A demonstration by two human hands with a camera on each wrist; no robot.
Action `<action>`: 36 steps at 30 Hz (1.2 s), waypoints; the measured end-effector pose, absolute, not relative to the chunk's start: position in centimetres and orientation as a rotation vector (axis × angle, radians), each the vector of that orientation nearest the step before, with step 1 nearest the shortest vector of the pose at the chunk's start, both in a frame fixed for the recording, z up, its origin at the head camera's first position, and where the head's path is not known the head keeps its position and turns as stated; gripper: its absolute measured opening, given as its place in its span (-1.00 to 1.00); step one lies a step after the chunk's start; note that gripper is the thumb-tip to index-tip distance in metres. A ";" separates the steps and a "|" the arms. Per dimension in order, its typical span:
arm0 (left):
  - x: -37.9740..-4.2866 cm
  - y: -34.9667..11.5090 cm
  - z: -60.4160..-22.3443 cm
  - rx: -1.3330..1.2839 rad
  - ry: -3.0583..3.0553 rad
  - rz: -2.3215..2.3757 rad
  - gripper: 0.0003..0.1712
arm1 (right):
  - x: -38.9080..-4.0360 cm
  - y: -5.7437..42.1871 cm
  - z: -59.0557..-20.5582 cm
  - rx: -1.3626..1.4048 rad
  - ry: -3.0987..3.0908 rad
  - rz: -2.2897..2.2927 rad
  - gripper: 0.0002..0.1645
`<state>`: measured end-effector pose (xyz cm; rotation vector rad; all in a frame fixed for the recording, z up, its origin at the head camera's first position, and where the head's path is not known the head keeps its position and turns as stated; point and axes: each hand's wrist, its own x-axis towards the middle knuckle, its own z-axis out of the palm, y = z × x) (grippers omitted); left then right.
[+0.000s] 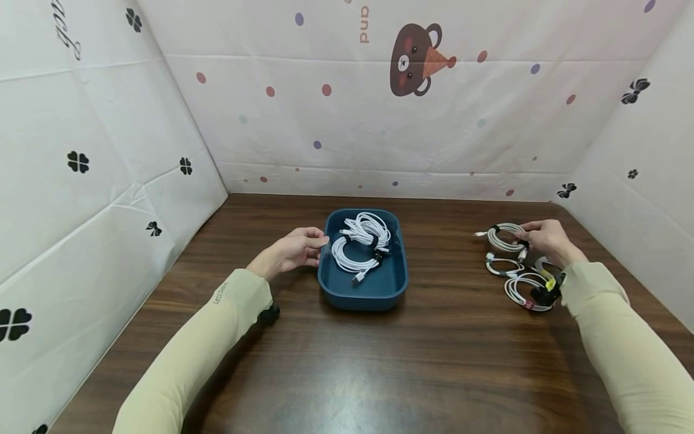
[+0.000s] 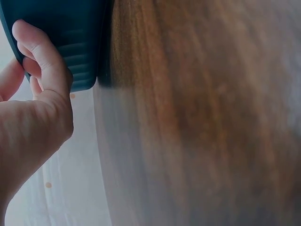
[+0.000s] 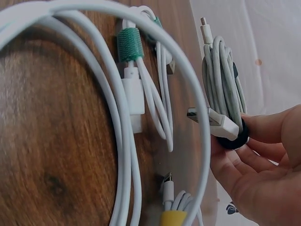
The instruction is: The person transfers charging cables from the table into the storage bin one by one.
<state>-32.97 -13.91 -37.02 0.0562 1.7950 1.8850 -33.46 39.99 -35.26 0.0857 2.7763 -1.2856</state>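
A dark blue plastic bin (image 1: 363, 301) stands mid-table with coiled white cables (image 1: 373, 223) inside, bound by black ties. At its left wall, my left hand (image 1: 298, 248) grips the rim between thumb and fingers, and the left wrist view shows the ribbed side of the bin (image 2: 77, 56) by that hand. On the right, my right hand (image 1: 547, 238) pinches a coiled white USB cable (image 3: 221, 80) at its black tie (image 3: 233, 140). In the right wrist view this coil is raised, its USB plug (image 3: 218, 125) pointing left.
Several other coiled cables (image 1: 512, 295) lie on the brown wooden table (image 1: 347, 374) just in front of my right hand. Among them are a green tie (image 3: 129, 44) and a yellow tie (image 3: 173, 218). Printed white sheets (image 1: 347, 120) wall the table at back and sides.
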 end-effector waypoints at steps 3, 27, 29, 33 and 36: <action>-32.9 -13.9 -37.0 0.055 1.796 1.885 -0.92 | -33.4 39.9 -35.2 0.081 2.781 -1.258 -0.44; -33.0 -14.1 -37.2 0.050 1.759 1.912 -0.94 | -33.6 37.4 -34.9 0.003 2.657 -1.391 -0.41; -33.0 -14.1 -37.2 0.049 1.764 1.911 -0.94 | -33.6 37.2 -34.8 -0.009 2.641 -1.412 -0.40; -33.0 -14.0 -37.1 0.049 1.764 1.910 -0.94 | -33.5 36.8 -34.7 -0.013 2.622 -1.424 -0.37; -33.0 -14.0 -37.1 0.049 1.762 1.908 -0.94 | -33.4 36.5 -34.6 -0.012 2.608 -1.426 -0.35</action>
